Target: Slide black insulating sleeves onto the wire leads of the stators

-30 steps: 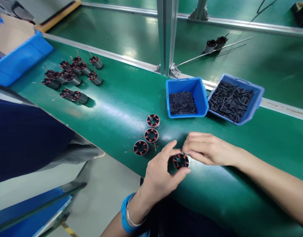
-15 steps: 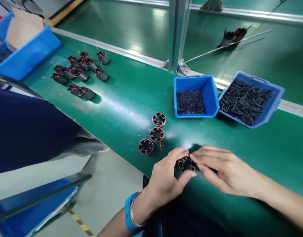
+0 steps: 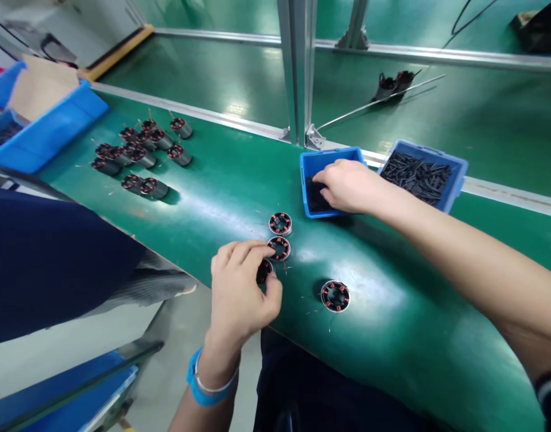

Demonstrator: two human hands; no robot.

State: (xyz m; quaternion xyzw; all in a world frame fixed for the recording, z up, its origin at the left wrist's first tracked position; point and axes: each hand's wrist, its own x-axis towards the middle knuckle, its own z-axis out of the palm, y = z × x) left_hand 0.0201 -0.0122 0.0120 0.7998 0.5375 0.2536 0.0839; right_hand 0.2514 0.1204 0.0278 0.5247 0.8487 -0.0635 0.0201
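L hand [image 3: 241, 288] arches round copper-wound ring [image 3: 263, 272] at near edge, grip unclear; R hand [image 3: 349, 186] dips into blue bin [image 3: 331, 158], far ctr., pinch hidden, prob. mid-pickup, needing fine fingertip control.

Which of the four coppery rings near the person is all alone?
The coppery ring farthest right, sitting apart with no hand on it. The other three rings are bunched together, with the left hand at one of them.

No text, label, brand, number or sign could be read anywhere — not on the blue bins, the wound motor stators or the worktop.
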